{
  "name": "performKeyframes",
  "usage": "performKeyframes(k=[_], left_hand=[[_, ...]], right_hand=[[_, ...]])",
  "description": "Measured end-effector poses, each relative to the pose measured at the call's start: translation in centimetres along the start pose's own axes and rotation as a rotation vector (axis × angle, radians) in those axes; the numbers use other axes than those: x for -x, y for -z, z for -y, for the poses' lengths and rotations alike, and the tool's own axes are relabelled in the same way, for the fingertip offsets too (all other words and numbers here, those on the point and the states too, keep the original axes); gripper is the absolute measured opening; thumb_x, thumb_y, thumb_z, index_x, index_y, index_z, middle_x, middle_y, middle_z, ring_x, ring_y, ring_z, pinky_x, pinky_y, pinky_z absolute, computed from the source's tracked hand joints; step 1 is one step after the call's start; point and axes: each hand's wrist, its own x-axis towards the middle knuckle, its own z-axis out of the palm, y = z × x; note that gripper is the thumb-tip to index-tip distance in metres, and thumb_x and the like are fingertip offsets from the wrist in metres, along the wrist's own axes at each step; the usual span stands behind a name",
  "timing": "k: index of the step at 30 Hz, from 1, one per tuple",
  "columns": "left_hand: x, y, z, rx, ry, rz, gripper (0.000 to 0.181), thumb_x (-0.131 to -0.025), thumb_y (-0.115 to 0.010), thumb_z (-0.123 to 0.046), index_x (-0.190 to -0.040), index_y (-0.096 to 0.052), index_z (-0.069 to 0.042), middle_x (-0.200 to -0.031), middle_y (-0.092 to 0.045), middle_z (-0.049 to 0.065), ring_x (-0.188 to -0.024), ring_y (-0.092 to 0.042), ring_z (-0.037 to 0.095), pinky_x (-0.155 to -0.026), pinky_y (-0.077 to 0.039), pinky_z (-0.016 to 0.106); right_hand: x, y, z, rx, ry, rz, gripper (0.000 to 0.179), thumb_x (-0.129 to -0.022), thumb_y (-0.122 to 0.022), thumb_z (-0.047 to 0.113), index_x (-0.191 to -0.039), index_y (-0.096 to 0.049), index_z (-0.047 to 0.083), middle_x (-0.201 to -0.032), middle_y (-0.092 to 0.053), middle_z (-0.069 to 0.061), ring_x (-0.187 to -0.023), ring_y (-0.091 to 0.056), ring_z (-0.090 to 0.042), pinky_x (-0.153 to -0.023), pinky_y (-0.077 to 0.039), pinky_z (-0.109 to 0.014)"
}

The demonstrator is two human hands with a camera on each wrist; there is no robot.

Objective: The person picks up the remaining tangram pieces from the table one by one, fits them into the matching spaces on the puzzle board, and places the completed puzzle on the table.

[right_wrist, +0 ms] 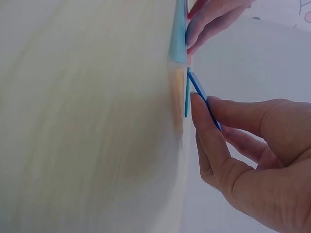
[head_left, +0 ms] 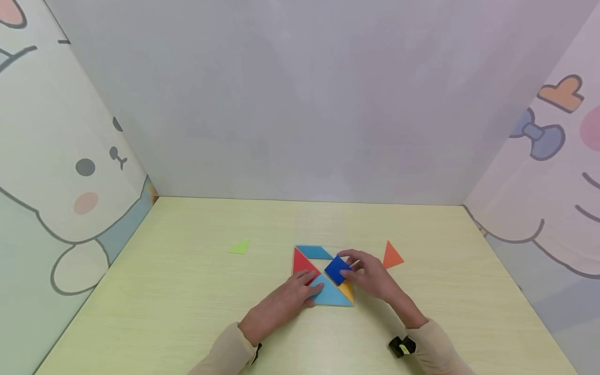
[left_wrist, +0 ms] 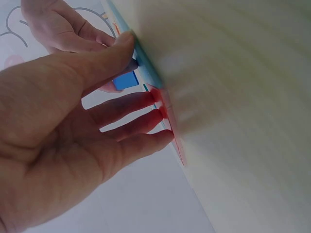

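Observation:
My right hand (head_left: 373, 277) pinches a dark blue square tangram piece (head_left: 336, 270) between thumb and fingers. In the right wrist view the square (right_wrist: 208, 104) is tilted and lifted above the tabletop. With its fingertips, my left hand (head_left: 289, 296) presses on a red triangle (head_left: 301, 262) and a light blue triangle (head_left: 330, 295). These two lie against each other on the table. A blue parallelogram (head_left: 314, 252) lies along the far side of the group. The yellow-orange piece (head_left: 348, 290) at the right is partly hidden under the square and the right hand.
A lime green triangle (head_left: 240, 247) lies apart on the left, and an orange triangle (head_left: 392, 255) lies just beyond the right hand. The pale wood table (head_left: 178, 291) ends at a grey back wall (head_left: 300, 104), with cartoon-printed panels on both sides.

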Motion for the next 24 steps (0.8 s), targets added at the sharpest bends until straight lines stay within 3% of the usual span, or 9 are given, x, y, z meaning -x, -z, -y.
performKeyframes(k=[24], left_hand=[[-0.09, -0.26, 0.11, 0.007, 0.02, 0.015, 0.047, -0.1, -0.068, -0.024, -0.146, -0.06, -0.015, -0.153, -0.051, 0.01, -0.142, -0.046, 0.028, -0.108, -0.048, 0.036]], right_hand=[[-0.3, -0.61, -0.13, 0.039, 0.013, 0.025, 0.033, -0.094, -0.073, 0.003, -0.127, -0.066, 0.003, -0.102, -0.067, -0.01, -0.089, -0.068, -0.024, -0.077, -0.057, -0.024]])
